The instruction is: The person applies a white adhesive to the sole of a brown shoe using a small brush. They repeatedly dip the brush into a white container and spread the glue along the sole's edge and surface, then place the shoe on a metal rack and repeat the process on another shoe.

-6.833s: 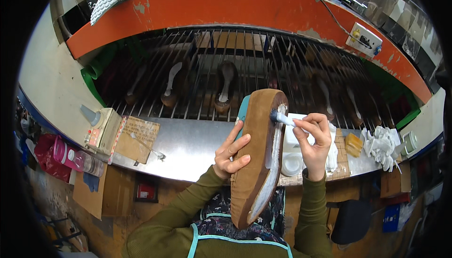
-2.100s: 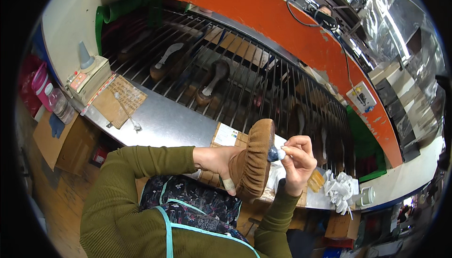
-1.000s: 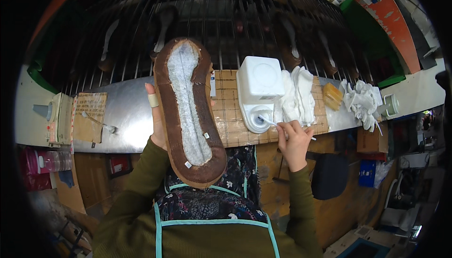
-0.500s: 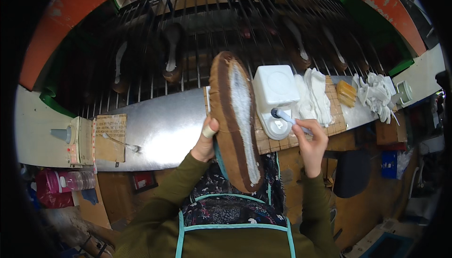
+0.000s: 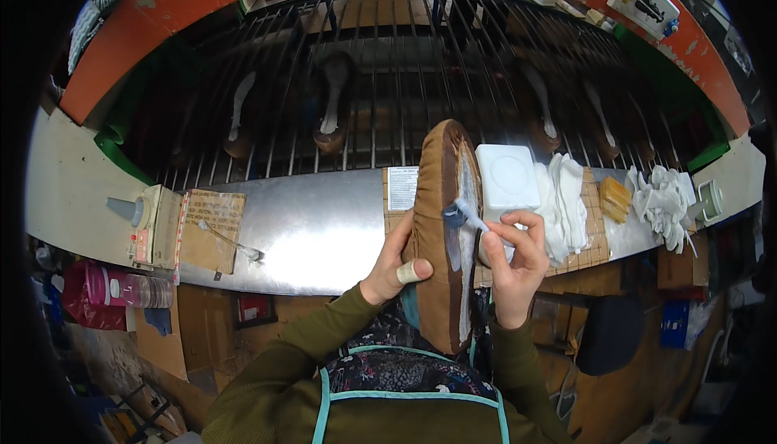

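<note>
My left hand (image 5: pixel 391 270), with a wrapped thumb, grips a brown suede shoe upper (image 5: pixel 433 209) on its side edge. The piece stands tilted, its underside facing right. A dark brown band there borders a whitish middle strip. In a pinch, my right hand (image 5: pixel 518 270) holds a small brush (image 5: pixel 477 219) with a pale handle. Its dark bristles touch the underside beside the whitish strip, where a greyish wet-looking smear shows. Just behind the brush stands a white plastic dispenser (image 5: pixel 507 178), its lower part hidden by my right hand.
White gloves (image 5: pixel 564 205) lie right of the dispenser, beside a yellow block (image 5: pixel 615 199) and crumpled white gloves (image 5: pixel 660 201). Another brush (image 5: pixel 235 242) rests on cardboard at left. Beyond the metal bench (image 5: pixel 324 217), several shoe uppers (image 5: pixel 332 112) sit on a bar rack.
My right hand has brought the brush from the dispenser's mouth to the shoe upper's underside. The shoe upper has turned more edge-on. The whole view has shifted slightly.
</note>
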